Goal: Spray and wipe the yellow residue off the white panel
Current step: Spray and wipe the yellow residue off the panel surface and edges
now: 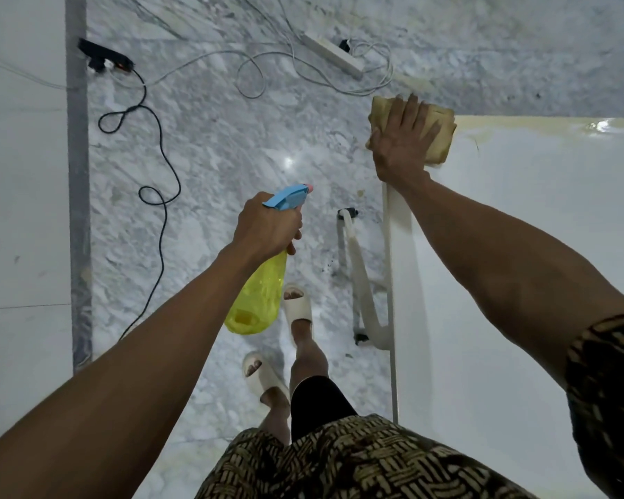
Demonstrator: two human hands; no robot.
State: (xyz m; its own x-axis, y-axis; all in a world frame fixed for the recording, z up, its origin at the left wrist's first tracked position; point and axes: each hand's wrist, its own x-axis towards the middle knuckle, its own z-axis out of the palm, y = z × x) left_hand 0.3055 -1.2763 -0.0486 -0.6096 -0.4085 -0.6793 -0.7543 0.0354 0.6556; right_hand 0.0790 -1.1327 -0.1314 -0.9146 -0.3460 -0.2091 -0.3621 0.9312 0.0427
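We wiped the far corner of the white panel (519, 246)

Our right hand (402, 145) lay flat and open on the tan cloth (436, 135), pressing it on the panel's far corner, where yellow residue (512, 124) ran along the edge. Our left hand (267, 225) gripped the spray bottle (258, 293) left of the panel, hanging long-ways down, nozzle pointing away.

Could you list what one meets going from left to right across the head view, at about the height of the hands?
Black cable → left hand holding the spray bottle → right hand pressing the cloth → white panel.
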